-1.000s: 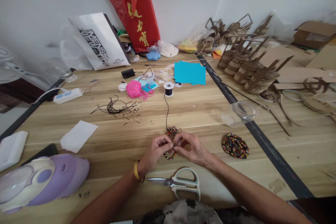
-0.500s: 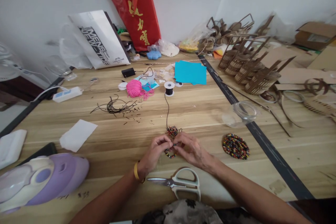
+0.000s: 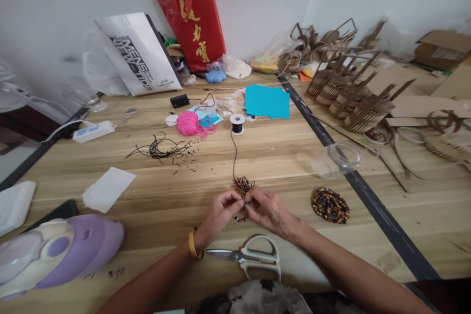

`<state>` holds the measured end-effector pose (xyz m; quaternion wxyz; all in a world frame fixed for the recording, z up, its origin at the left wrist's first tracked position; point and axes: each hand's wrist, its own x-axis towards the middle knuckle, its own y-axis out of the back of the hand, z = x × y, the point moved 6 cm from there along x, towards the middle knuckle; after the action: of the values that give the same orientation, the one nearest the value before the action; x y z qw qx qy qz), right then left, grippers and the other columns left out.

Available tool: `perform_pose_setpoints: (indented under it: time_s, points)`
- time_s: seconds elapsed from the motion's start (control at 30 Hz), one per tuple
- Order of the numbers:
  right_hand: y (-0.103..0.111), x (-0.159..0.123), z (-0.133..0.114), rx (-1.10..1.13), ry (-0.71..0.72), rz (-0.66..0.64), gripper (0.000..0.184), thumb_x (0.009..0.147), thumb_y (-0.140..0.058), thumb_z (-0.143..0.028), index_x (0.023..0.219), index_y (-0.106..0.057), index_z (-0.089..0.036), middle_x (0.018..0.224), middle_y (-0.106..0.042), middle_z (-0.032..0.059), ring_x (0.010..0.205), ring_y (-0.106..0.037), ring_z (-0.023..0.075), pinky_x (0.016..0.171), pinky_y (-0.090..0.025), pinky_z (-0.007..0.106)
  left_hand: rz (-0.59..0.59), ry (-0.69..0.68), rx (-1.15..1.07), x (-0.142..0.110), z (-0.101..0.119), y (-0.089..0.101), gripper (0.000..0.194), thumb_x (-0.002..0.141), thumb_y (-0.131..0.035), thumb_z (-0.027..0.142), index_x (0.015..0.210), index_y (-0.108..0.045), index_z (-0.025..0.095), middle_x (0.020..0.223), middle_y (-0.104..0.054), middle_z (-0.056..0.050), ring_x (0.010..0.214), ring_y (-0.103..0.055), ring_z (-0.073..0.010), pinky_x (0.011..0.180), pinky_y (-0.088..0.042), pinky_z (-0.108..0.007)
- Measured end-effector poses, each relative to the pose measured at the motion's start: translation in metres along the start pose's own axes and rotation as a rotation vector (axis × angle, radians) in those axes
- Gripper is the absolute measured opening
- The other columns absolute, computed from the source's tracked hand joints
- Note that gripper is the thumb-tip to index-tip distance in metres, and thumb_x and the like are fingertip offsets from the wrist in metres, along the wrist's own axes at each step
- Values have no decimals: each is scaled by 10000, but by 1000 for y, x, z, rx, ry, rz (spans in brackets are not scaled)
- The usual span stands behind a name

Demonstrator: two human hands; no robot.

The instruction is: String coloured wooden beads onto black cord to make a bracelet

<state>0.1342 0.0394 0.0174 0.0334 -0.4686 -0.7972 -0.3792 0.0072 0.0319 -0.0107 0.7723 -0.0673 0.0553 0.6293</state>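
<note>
My left hand [image 3: 222, 210] and my right hand [image 3: 268, 210] meet fingertip to fingertip, both closed in a pinch. Between them runs a string of multicoloured beads [image 3: 240, 219], whose lower loop shows under the fingers. A bunch of the same beads [image 3: 241, 184] lies just beyond the fingertips. From there a black cord [image 3: 234, 157] leads up to a white spool [image 3: 237, 124] wound with black. The exact spot each hand pinches is partly hidden by the fingers. Scissors [image 3: 253, 256] with pale handles lie below my hands, nearer my body.
A coil of coloured beads [image 3: 330, 205] lies to the right, near a clear plastic dish [image 3: 336, 159]. Black cord pieces [image 3: 162, 149], pink yarn [image 3: 187, 123] and white paper [image 3: 109, 189] are on the left. A purple-and-white device [image 3: 81, 250] occupies the near left corner. Small woven baskets [image 3: 362, 108] stand at right.
My hands stay at the same place over the beads. The fingers shift slightly against each other, and less of the lower bead loop shows now.
</note>
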Motion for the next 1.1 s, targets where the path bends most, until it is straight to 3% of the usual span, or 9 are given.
perform_pose_setpoints:
  time_s: [0.2,0.43,0.7,0.97,1.1]
  points:
    - [-1,0,16,172,-226,-32,44,818,-571,-194,789,-559,-162,650,-553,-19,548,-508,79,513,-404,169,-22,-26,103,-1,4,-2,166,720,-668,262,773,-612,115,750,-633,-49,700,-579,-142,671,-456,-245]
    - [-10,-6,29,383,-383,-102,72,813,-573,-209,773,-577,-150,650,-550,-18,564,-494,80,507,-389,168,39,-119,237,-1,1,1,88,709,-660,206,745,-612,141,741,-657,-54,701,-611,-157,690,-490,-258]
    - [-13,-5,32,489,-418,-132,84,801,-593,-214,762,-572,-143,637,-520,-28,560,-450,77,508,-352,181,165,-282,455,-9,15,3,72,737,-622,144,796,-608,181,771,-659,-24,712,-599,-145,702,-466,-241]
    - [-14,-6,34,512,-439,-134,68,774,-599,-204,753,-574,-145,614,-508,-38,539,-432,76,493,-332,181,127,-438,556,-12,25,-3,63,795,-583,149,776,-639,169,770,-673,-57,739,-618,-158,716,-473,-254]
    - [-14,-7,34,524,-441,-126,65,772,-597,-194,743,-568,-143,607,-501,-39,539,-429,75,496,-331,184,114,-451,517,-12,26,-3,91,808,-583,175,800,-674,179,797,-692,-70,752,-630,-167,719,-487,-266]
